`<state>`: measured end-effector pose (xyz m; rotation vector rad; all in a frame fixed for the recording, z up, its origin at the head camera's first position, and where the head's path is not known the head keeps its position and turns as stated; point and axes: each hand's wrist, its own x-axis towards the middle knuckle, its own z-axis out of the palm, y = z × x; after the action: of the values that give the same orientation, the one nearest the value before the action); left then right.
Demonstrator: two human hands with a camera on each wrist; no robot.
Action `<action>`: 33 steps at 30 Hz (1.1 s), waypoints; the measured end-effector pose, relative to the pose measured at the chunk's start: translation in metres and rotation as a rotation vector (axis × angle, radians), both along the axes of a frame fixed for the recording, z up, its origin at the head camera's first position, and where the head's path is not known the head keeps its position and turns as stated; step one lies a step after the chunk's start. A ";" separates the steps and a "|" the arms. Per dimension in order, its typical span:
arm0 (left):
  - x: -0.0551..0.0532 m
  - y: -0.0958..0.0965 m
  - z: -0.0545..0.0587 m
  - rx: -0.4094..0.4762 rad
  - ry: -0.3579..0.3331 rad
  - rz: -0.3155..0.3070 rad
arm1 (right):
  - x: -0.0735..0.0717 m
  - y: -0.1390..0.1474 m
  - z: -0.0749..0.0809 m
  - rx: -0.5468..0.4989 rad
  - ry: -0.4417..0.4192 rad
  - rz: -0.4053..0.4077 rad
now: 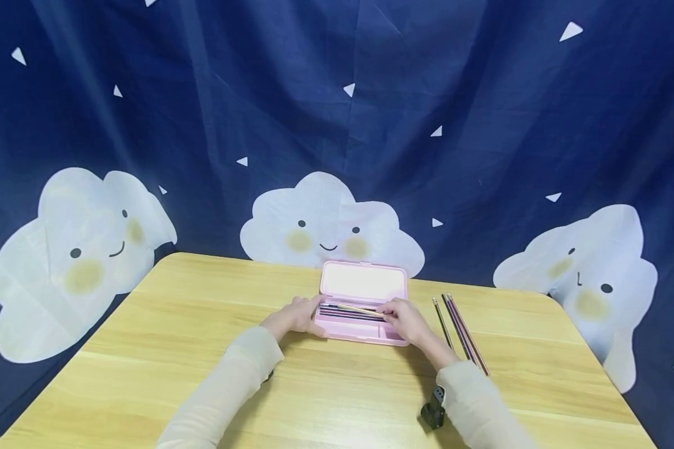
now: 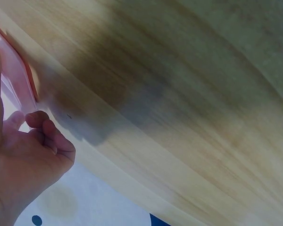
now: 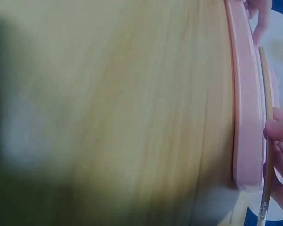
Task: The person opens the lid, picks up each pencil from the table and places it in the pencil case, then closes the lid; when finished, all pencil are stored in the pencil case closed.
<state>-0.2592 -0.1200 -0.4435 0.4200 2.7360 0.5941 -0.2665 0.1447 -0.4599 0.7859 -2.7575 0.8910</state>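
Observation:
A pink pencil case (image 1: 345,329) lies on the table with its lid (image 1: 365,280) raised at the back. Several dark pencils (image 1: 342,315) lie lengthwise inside. My left hand (image 1: 299,315) holds the case's left end, thumb at the front and fingers behind; in the left wrist view those fingers (image 2: 49,134) are curled beside the pink wall (image 2: 14,66). A yellow pencil (image 3: 267,94) is pinched between my right hand's (image 1: 407,319) thumb and fingers, above the case and roughly along its length. The right hand partly hides the case's right end.
Several loose pencils (image 1: 466,333), dark and reddish, lie on the wooden table (image 1: 337,393) right of the case, close to my right forearm. A dark blue curtain (image 1: 292,125) with clouds hangs behind the table's far edge. A black device (image 1: 434,408) sits under my right wrist.

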 end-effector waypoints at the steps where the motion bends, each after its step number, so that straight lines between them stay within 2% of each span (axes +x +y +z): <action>1: 0.000 0.000 0.000 -0.002 0.002 0.001 | 0.000 -0.002 0.000 0.009 0.011 0.010; 10: -0.001 0.000 0.000 -0.004 0.004 0.006 | -0.003 -0.019 0.000 0.023 0.031 0.070; 15: 0.000 0.000 0.001 -0.004 0.010 0.004 | -0.004 -0.027 -0.001 0.022 -0.014 0.066; 21: 0.001 0.001 0.001 0.008 0.001 -0.003 | -0.006 -0.029 -0.006 -0.044 -0.089 0.100; 33: -0.003 0.001 -0.002 -0.009 -0.005 -0.003 | -0.003 -0.028 -0.010 -0.024 -0.090 0.142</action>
<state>-0.2621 -0.1191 -0.4454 0.4195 2.7318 0.5809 -0.2699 0.1169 -0.4694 0.9701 -2.7904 1.0072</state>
